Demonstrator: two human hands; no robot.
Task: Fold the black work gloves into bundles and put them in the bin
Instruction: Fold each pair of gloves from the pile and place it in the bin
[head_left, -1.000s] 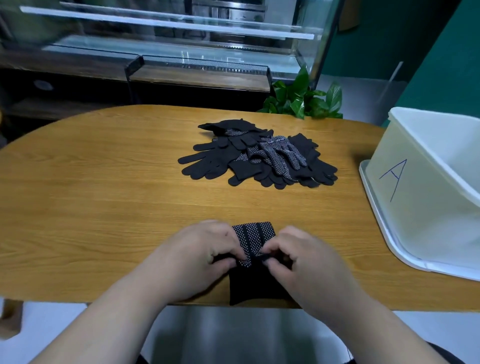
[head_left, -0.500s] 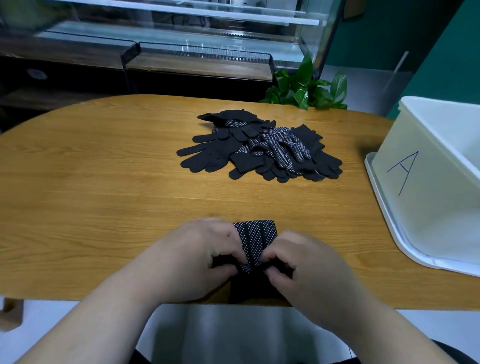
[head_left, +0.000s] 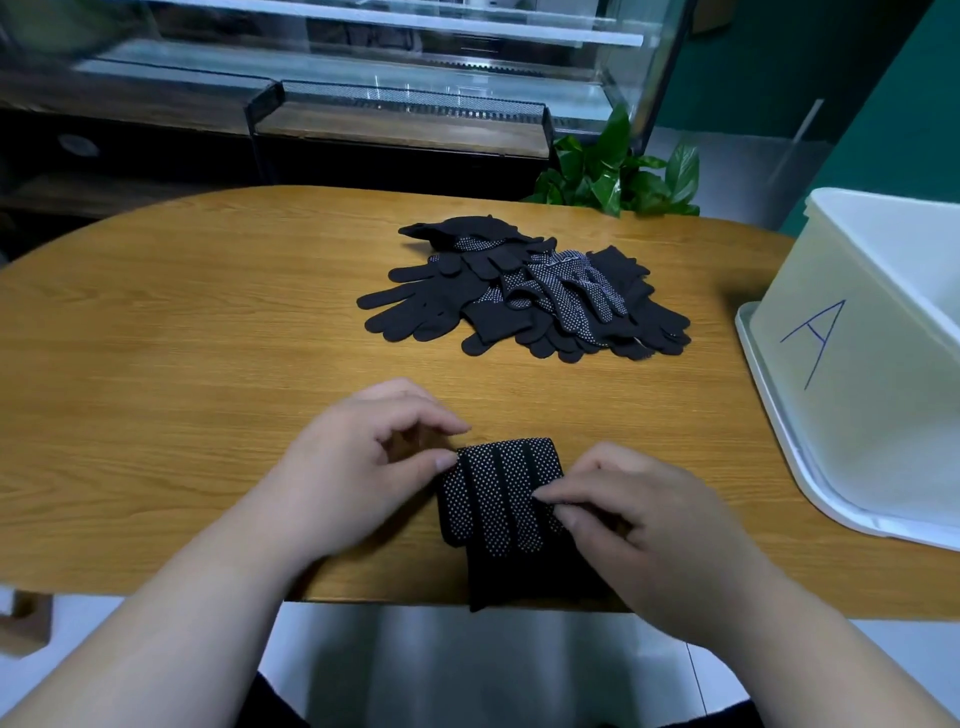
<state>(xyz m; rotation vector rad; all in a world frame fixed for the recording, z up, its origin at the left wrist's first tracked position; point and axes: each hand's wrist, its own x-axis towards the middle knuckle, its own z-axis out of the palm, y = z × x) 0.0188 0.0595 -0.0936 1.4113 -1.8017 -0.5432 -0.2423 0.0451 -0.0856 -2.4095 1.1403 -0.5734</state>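
Left hand (head_left: 358, 467) loosely curled, grasping nothing, thumb tip touching the left edge of the black white-dotted knit work glove (head_left: 498, 493) at the near edge of the oval wooden desk (head_left: 156, 364). Glove's long axis runs near-far, folded-back fingertips pointing at the person. Right hand (head_left: 649, 530) pinches its right edge. White plastic bin (head_left: 857, 415) far right.

The head camera looks forward and down, close over the table (head_left: 156, 389) edge.
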